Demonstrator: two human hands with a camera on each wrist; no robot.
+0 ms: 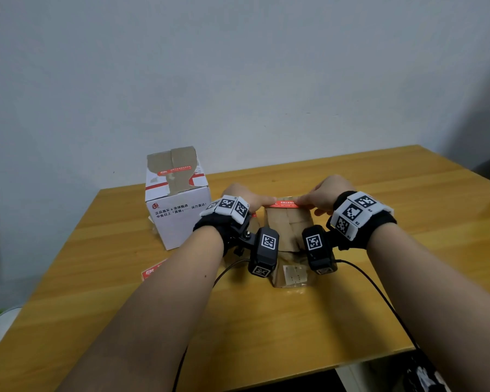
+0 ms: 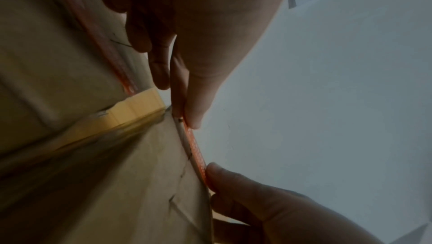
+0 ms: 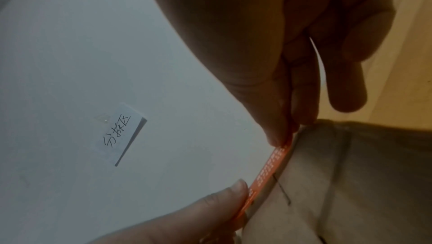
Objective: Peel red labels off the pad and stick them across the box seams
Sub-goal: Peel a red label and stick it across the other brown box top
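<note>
A red label (image 1: 286, 204) is stretched flat over the far top edge of a brown cardboard box (image 1: 287, 230) at the table's middle. My left hand (image 1: 268, 201) pinches its left end and my right hand (image 1: 304, 199) pinches its right end. The left wrist view shows thumb and forefinger of the left hand (image 2: 184, 118) clamped on the label (image 2: 197, 153) against the box (image 2: 140, 174). In the right wrist view the right hand (image 3: 288, 133) pinches the label (image 3: 268, 170) at the box's (image 3: 350, 174) rim. The label pad (image 1: 150, 273) lies half hidden under my left forearm.
A white printed box (image 1: 178, 210) with a red label (image 1: 174, 170) on its torn top stands at the left rear. The wooden table (image 1: 266, 321) ends close to the right front, where black cables (image 1: 379, 292) trail off. A handwritten note (image 3: 119, 135) hangs on the wall.
</note>
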